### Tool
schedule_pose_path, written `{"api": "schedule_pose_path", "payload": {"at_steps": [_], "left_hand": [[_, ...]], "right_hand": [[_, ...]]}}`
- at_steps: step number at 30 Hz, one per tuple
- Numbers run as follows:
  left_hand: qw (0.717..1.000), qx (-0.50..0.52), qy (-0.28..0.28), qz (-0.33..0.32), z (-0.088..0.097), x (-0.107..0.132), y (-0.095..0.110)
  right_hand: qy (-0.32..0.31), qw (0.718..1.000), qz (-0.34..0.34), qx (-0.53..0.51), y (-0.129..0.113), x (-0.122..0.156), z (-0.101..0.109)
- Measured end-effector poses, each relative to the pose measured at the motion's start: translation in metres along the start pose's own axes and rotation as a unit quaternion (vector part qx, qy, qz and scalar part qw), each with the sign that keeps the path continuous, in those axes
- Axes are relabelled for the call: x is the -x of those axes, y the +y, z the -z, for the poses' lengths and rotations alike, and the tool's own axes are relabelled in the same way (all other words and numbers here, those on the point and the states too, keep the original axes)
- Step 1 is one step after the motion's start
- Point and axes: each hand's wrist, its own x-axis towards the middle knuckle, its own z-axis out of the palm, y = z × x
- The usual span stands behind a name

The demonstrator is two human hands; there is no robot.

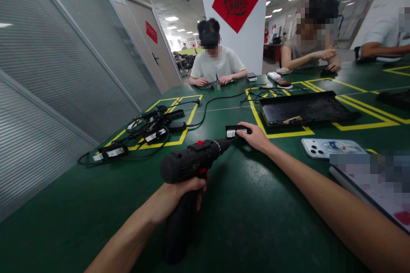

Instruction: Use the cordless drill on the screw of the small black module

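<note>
My left hand is closed round the grip of a black cordless electric screwdriver with a red switch, its tip pointing right and away toward a small black power adapter with a white label. My right hand rests on the green table and grips that adapter from its right side, fingers curled over it. The screwdriver's bit meets the adapter's near left edge.
A pile of black adapters and cables lies at the left inside yellow tape. A black tray sits behind my right hand. A white phone lies to the right. Three people sit at the table's far side.
</note>
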Motion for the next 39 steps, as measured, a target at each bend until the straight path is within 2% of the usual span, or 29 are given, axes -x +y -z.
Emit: {"api": "schedule_pose_path", "payload": {"at_steps": [9, 18, 26, 34, 39], "left_hand": [[0.999, -0.022, 0.017, -0.03, -0.002, -0.002, -0.005], [1.0, -0.008, 0.019, -0.002, 0.001, -0.006, -0.006], [1.0, -0.007, 0.009, 0.003, -0.003, 0.003, 0.004], [1.0, -0.005, 0.022, -0.014, 0.0, -0.003, -0.006], [1.0, 0.0, 0.024, -0.003, -0.002, -0.002, -0.005]], "right_hand": [[-0.008, 1.0, 0.003, -0.016, 0.002, -0.001, 0.0], [-0.002, 1.0, 0.003, -0.02, 0.002, 0.0, 0.0], [-0.004, 1.0, 0.002, -0.015, 0.002, 0.0, 0.0], [-0.001, 1.0, 0.013, -0.017, 0.003, 0.0, 0.0], [-0.003, 1.0, 0.015, -0.018, 0.005, -0.001, 0.0]]}}
